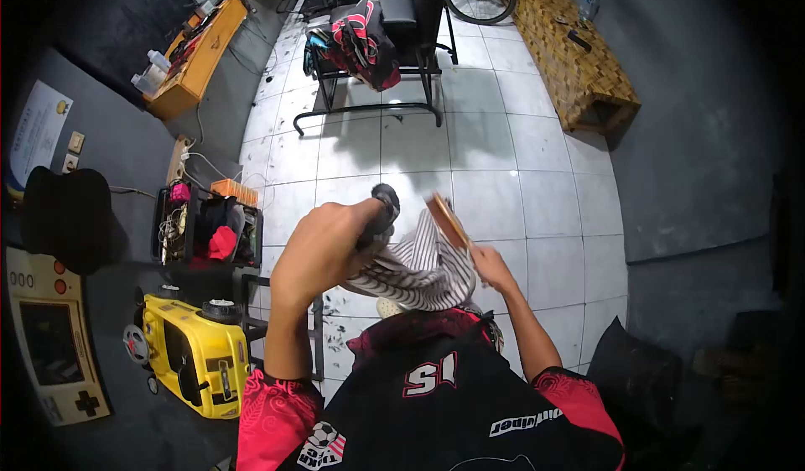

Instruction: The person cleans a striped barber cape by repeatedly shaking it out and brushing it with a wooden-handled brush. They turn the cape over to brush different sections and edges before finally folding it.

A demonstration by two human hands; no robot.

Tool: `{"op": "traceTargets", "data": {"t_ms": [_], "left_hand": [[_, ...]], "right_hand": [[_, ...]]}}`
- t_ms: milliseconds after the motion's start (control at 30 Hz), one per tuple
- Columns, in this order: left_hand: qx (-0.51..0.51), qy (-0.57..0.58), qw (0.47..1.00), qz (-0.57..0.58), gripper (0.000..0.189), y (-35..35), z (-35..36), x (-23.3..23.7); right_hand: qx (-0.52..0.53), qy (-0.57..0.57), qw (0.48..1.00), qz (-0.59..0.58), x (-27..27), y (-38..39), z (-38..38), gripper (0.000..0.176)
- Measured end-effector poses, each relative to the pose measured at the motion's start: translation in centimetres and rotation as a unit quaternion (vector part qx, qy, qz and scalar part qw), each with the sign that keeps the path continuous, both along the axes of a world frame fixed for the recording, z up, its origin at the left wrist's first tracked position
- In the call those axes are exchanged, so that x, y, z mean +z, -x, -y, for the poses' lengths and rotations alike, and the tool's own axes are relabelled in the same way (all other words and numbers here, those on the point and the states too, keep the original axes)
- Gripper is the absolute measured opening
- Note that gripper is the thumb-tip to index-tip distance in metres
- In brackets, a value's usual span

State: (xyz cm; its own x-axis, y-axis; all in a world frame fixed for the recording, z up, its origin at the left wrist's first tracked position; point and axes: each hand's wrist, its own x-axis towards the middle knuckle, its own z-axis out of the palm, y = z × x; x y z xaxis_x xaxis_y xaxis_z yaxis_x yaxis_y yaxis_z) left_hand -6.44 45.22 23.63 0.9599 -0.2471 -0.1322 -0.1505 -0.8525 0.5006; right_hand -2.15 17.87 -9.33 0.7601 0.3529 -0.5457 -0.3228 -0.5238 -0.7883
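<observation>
My left hand is raised in front of my chest, its fingers closed round the dark gathered end of a grey-and-white striped cloth, which looks like a barber cape. The cloth hangs in folds between my two hands. Held in my right hand is a brush with a flat wooden back, tilted up and to the left beside the cloth. Its bristle side is mostly hidden. A pale shoe shows partly below the cloth.
A black chair with dark and red clothing stands ahead. Right of it is a woven bench. At left are a wooden counter, a cluttered rack and a yellow toy car. Dark hair clippings lie on the tiles.
</observation>
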Motion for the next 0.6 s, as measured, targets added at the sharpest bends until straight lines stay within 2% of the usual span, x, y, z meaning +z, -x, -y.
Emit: {"op": "traceTargets", "data": {"t_ms": [33, 67, 100, 167, 200, 233, 300, 333, 367, 433, 467, 500, 567, 600], "left_hand": [[-0.013, -0.043, 0.999, 0.008, 0.036, -0.1, 0.3, -0.2], [-0.026, -0.086, 0.996, 0.015, 0.036, -0.1, 0.4, -0.4], [-0.054, -0.076, 0.995, 0.032, 0.035, -0.3, 0.4, -0.4], [-0.112, -0.056, 0.990, 0.068, 0.033, -0.7, 0.6, -0.1], [-0.128, -0.071, 0.987, 0.068, 0.034, -0.7, 0.7, 0.4], [-0.124, -0.064, 0.985, 0.106, 0.034, -0.6, 0.7, 0.8], [-0.111, -0.050, 0.976, 0.180, 0.035, -0.1, 0.3, 1.3], [-0.112, -0.008, 0.955, 0.275, 0.035, -0.4, -0.1, 0.3], [-0.092, -0.086, 0.958, 0.257, 0.031, 0.0, -0.5, 1.6], [-0.067, -0.056, 0.944, 0.318, 0.035, 0.4, -1.7, 1.9], [-0.045, -0.037, 0.935, 0.349, 0.039, 0.6, -2.1, 2.0], [-0.024, -0.018, 0.925, 0.378, 0.042, 0.8, -2.5, 2.0], [-0.027, -0.030, 0.912, 0.408, 0.044, 0.9, -3.5, 2.1], [-0.024, -0.034, 0.909, 0.415, 0.044, 1.0, -3.4, 2.3]], "right_hand": [[-0.043, -0.147, 0.988, -0.038, 3.8, -0.7, -1.3, 0.043], [-0.052, -0.237, 0.966, -0.091, 8.0, -1.0, -2.6, 0.045], [-0.060, -0.325, 0.933, -0.142, 11.5, -1.2, -3.8, 0.048], [-0.001, -0.432, 0.890, -0.144, 15.4, -1.4, -4.7, 0.050], [0.029, -0.483, 0.864, -0.143, 16.3, -1.2, -5.2, 0.051], [0.036, -0.478, 0.863, -0.161, 16.7, -1.0, -5.7, 0.053], [0.139, -0.459, 0.854, -0.200, 14.2, -0.9, -6.2, 0.047], [0.190, -0.383, 0.880, -0.207, 12.1, -1.1, -6.1, 0.046], [0.212, -0.291, 0.921, -0.151, 9.5, -1.1, -5.6, 0.048], [0.247, -0.097, 0.964, -0.028, 3.4, -0.5, -4.3, 0.052], [0.288, 0.035, 0.956, 0.053, -0.9, -0.3, -3.0, 0.054], [0.320, 0.166, 0.923, 0.132, -4.3, 0.4, -1.2, 0.057], [0.261, 0.283, 0.916, 0.111, -6.7, 2.2, 1.5, 0.062], [0.225, 0.305, 0.919, 0.107, -6.8, 2.5, 2.0, 0.062]]}}
